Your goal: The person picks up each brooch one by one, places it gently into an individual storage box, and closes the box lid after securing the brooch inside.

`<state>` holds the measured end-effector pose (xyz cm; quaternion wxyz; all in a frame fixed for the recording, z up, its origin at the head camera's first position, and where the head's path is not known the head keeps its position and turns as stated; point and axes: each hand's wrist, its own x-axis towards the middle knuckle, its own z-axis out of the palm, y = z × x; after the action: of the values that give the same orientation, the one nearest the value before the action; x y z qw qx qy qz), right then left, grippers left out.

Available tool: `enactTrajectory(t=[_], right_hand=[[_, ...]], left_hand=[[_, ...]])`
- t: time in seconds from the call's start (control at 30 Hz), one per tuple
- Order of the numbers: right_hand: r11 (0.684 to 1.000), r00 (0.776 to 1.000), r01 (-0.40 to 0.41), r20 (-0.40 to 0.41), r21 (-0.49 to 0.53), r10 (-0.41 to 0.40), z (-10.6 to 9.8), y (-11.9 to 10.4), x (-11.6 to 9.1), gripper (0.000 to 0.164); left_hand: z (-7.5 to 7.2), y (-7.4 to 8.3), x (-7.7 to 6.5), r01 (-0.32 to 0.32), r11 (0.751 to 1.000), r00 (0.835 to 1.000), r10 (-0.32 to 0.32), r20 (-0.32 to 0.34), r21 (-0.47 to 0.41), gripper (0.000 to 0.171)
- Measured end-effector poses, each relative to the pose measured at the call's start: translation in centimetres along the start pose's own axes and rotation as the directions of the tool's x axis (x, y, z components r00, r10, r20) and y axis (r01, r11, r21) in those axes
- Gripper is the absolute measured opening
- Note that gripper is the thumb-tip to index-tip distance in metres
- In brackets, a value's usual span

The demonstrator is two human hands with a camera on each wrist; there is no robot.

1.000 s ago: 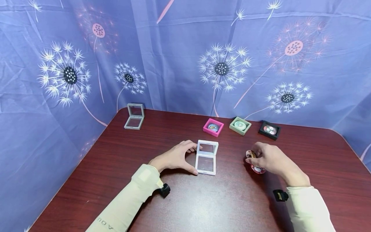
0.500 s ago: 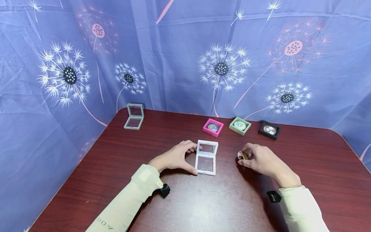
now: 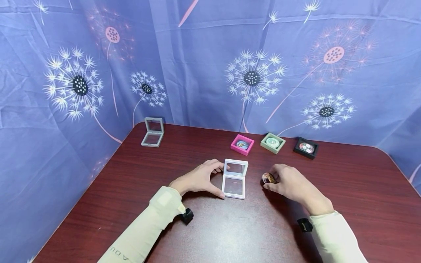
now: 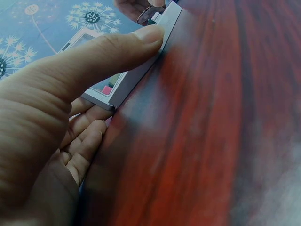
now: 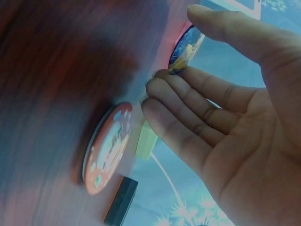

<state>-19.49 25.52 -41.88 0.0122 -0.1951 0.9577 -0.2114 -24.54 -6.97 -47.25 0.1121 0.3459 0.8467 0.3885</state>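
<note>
A white hinged display frame (image 3: 243, 189) stands unfolded on the table, its clear-windowed lid tilted up at the back. My left hand (image 3: 200, 177) holds its left side, thumb at the front corner and fingers behind the lid. In the left wrist view the thumb (image 4: 117, 49) lies along the frame's edge. To the right, my right hand (image 3: 292, 185) pinches a round picture badge (image 3: 268, 178) between thumb and fingers, tilted just above or touching the table; I cannot tell which. The right wrist view shows its blue and yellow face, and a red round badge (image 5: 109, 148) lying flat below that hand.
At the table's back stand a pink frame (image 3: 242, 144), a light green frame (image 3: 272, 143) and a black frame (image 3: 306, 147), each with a round badge inside. A grey unfolded frame (image 3: 152, 139) stands at the far left corner. A flowered blue cloth (image 3: 197, 73) hangs behind.
My right hand has moved left with the badge toward the white frame. The red badge is now hidden by that hand in the head view. My left hand has stayed in place.
</note>
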Motion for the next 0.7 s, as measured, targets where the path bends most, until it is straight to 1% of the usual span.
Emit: enactTrajectory(t=[0.13,0.37,0.7], right_hand=[[1.0,1.0,0.014,-0.017,-0.011,-0.014,0.4,-0.6,0.1,0.036],[0.998,0.997,0.055,-0.058,-0.043,-0.058,1.1,-1.6,0.3,0.034],[0.996,0.994,0.085,-0.071,-0.034,-0.088,1.8,-2.6,0.6,0.036]], left_hand=[[0.0,0.0,0.0,0.0,1.0,1.0,0.0,0.0,0.002,0.085],[0.1,-0.3,0.1,-0.003,1.0,1.0,0.003,0.002,0.004,0.085],[0.0,-0.2,0.0,0.005,1.0,1.0,-0.005,-0.001,0.01,0.085]])
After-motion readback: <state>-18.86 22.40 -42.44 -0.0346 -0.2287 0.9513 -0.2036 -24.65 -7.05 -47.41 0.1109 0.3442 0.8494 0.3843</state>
